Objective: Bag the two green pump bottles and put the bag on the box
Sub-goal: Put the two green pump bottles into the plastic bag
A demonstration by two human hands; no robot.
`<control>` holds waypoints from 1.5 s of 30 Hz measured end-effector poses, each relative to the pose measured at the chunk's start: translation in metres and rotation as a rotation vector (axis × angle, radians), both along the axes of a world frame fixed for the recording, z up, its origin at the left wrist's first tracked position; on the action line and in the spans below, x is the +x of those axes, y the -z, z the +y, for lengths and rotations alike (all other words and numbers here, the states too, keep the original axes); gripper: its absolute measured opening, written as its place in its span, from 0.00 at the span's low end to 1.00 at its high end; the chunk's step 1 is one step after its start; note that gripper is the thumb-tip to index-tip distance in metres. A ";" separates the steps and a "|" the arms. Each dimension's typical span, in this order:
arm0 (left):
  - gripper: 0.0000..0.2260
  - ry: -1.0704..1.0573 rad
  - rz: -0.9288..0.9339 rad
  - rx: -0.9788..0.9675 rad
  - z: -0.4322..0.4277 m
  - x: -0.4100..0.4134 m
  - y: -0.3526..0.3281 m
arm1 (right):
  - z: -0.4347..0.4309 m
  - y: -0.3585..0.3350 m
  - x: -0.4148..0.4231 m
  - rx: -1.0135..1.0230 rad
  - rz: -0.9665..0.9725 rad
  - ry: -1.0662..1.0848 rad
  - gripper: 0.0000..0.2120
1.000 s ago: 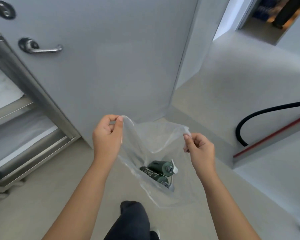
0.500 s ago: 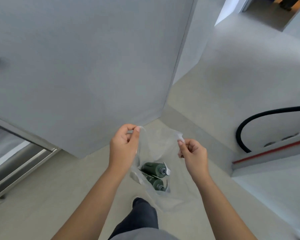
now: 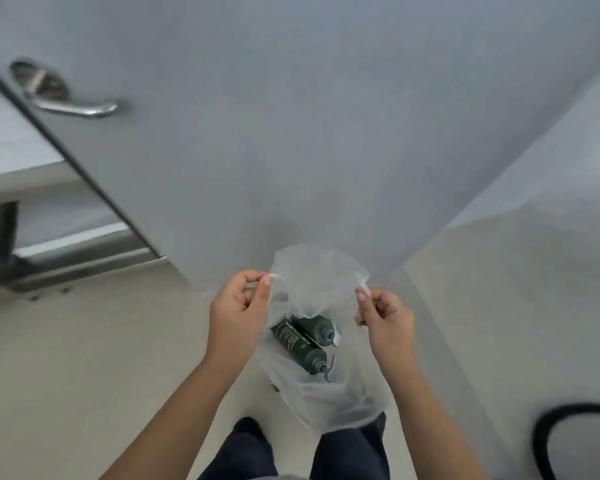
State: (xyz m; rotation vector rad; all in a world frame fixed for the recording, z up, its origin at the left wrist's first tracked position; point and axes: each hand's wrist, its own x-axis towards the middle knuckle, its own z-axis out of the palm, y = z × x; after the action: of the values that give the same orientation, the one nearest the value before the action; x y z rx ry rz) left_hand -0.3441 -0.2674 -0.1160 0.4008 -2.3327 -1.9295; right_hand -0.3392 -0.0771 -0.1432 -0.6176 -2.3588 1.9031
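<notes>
My left hand (image 3: 238,311) pinches the left edge of the clear plastic bag (image 3: 321,403) at its mouth: thumb tip and forefinger pressed together on the film, the other fingers curled into the palm. My right hand (image 3: 387,322) pinches the right edge of the mouth the same way, thumb against forefinger, remaining fingers curled loosely. The two pinch points are apart, so the mouth stands open between them; its far rim rises a little above my fingertips.

The bag hangs below and between both hands. Inside it lie the two green pump bottles, side by side and touching, both tilted with pump heads pointing down and toward my right hand. The upper bottle (image 3: 314,325) sits just below my right thumb level, partly veiled by folded film. The lower bottle (image 3: 300,349) lies nearer my left wrist; pale lettering runs along its body, too small to read. Both pump heads are light grey. The bag's bottom sags under them, in front of my dark trousers (image 3: 253,448).

Beyond my fingers: a grey door (image 3: 291,116) with a metal lever handle (image 3: 71,105) well off to the left. Pale floor (image 3: 84,358) underneath. A black hose (image 3: 548,431) curves low to the right of my right forearm. No box is in view.
</notes>
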 end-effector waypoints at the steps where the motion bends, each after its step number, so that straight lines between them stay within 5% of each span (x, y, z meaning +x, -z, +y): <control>1: 0.06 -0.070 -0.002 0.008 0.003 0.001 0.000 | 0.003 0.001 -0.011 -0.002 -0.001 -0.070 0.09; 14: 0.06 -0.942 0.025 0.012 0.057 0.061 -0.021 | 0.021 -0.002 -0.080 -0.042 0.013 -0.852 0.10; 33: 0.08 -1.504 -0.032 -0.073 0.050 0.288 0.044 | -0.038 0.057 0.055 0.004 -0.008 -1.198 0.10; 45: 0.08 -1.856 -0.055 -0.265 0.021 0.369 0.181 | -0.116 0.209 0.115 0.006 -0.020 -1.587 0.09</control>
State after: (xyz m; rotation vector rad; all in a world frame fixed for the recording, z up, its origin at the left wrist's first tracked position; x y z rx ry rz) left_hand 0.0253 -0.2468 -0.2968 1.6651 -1.0035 -0.5936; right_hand -0.2247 -0.1928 -0.3524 1.7726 -3.0235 1.9810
